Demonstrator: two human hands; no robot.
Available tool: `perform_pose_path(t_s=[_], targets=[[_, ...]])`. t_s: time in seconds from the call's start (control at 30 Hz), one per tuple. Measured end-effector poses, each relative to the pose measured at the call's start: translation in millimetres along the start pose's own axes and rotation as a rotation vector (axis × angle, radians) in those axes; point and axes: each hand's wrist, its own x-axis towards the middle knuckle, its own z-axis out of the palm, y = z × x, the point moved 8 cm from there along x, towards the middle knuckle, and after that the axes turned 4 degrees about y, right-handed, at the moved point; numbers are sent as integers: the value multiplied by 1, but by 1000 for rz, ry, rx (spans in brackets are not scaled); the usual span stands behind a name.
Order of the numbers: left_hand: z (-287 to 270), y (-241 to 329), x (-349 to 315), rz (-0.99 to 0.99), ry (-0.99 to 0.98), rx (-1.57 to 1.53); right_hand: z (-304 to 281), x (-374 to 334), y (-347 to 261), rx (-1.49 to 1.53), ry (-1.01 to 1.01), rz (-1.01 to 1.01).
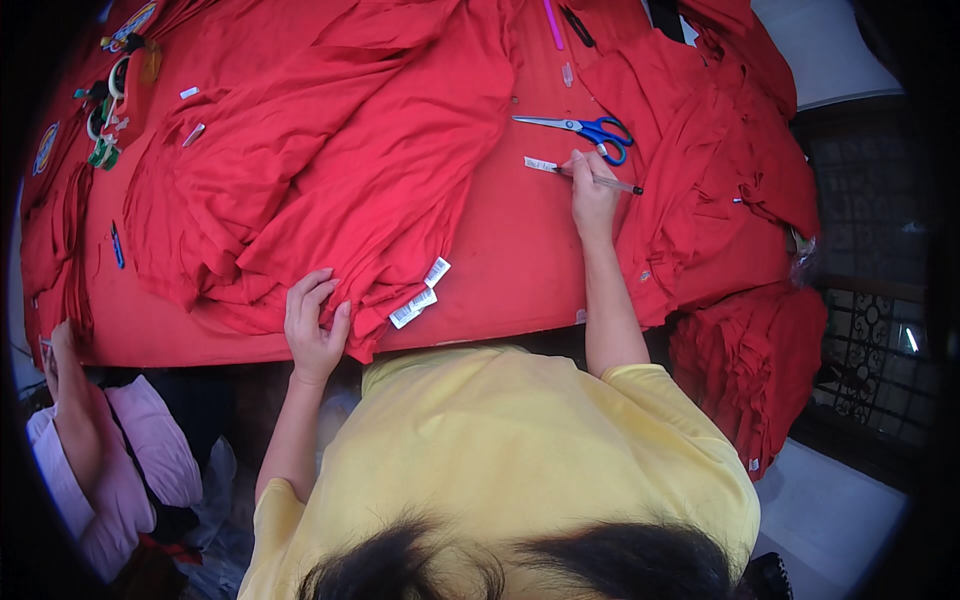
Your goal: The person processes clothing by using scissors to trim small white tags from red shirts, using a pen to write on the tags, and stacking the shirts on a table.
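Left hand (317,330) spread on red cloth (330,200) near table edge (490,332); right hand (593,205) pinches pen (615,184); bare tabletop (515,230) between.

Head-worn wide fisheye view, facing down past dark hair (640,560), fairly near the hands (594,205), red table (525,265) below

Cloth (330,170) on table (525,260), labels (408,309) at corner, scissors (574,125) right

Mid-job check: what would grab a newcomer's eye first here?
The big spread of red cloth left of centre, with the left hand at its near edge. White tags stand out just right of that hand. Next come the blue-handled scissors, lying just beyond the right hand, which holds a pen.
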Motion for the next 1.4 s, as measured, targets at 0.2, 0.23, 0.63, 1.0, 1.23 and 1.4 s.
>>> perform_pose_path(t_s=[0.2,0.23,0.63,1.0,1.23,1.4], targets=[[-1,0,-2,-5,3,-8,-16,13,-15,-168,14,-69],[0,-1,-3,-8,-4,-12,-15,13,-27,-248,-5,-167],[-37,42,22,222,58,43,19,12,-7,-562,-270,-3],[-34,53,65,383,-389,-162,21,-121,-96,487,-117,548],[-7,36,91,518,-504,-329,125,-290,-176,1702,-90,1145],[-2,31,86,554,-494,-358,151,-297,-167,1766,60,1004]])
